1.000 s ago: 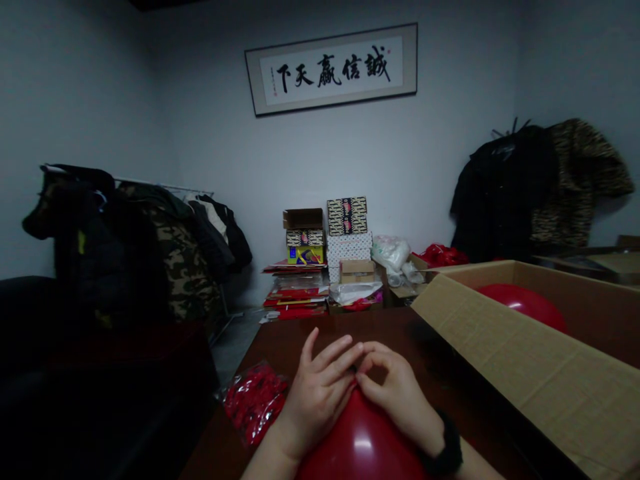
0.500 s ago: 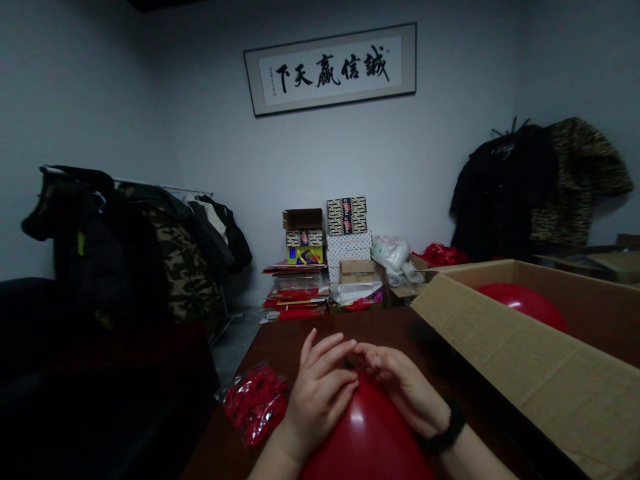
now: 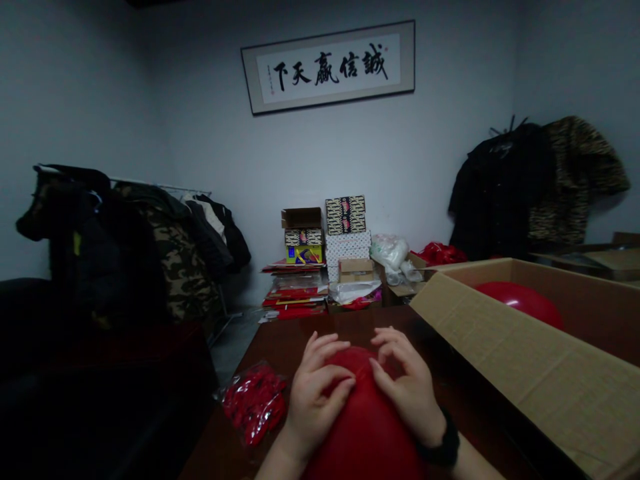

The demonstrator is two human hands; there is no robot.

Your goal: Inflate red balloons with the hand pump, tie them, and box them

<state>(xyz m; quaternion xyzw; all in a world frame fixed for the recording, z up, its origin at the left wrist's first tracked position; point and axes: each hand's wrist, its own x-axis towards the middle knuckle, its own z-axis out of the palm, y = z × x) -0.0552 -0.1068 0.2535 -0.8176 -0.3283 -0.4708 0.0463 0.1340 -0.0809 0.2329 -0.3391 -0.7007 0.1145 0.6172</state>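
Observation:
A red balloon (image 3: 370,427), blown up, fills the lower middle of the view, partly behind my hands. My left hand (image 3: 317,387) lies along its left side, thumb and forefinger pinched together at the balloon's upper part; the exact bit between the fingertips is too small to make out. On the other side, my right hand (image 3: 407,383) has its thumb and fingers apart, close to the balloon's top right, with a dark band round the wrist. A clear bag of red balloons (image 3: 255,403) rests on the table to the left of my left hand.
A large open cardboard box (image 3: 480,360) stands at the right, with another red balloon (image 3: 523,303) inside. The dark wooden table (image 3: 280,333) runs under my hands. Stacked boxes (image 3: 347,243) are against the back wall. Coats hang on a rack (image 3: 165,183) at the left.
My hands were together over the balloon's top; now they are apart, the right one drawn back to the right with its fingers spread. The balloon's top now shows between them.

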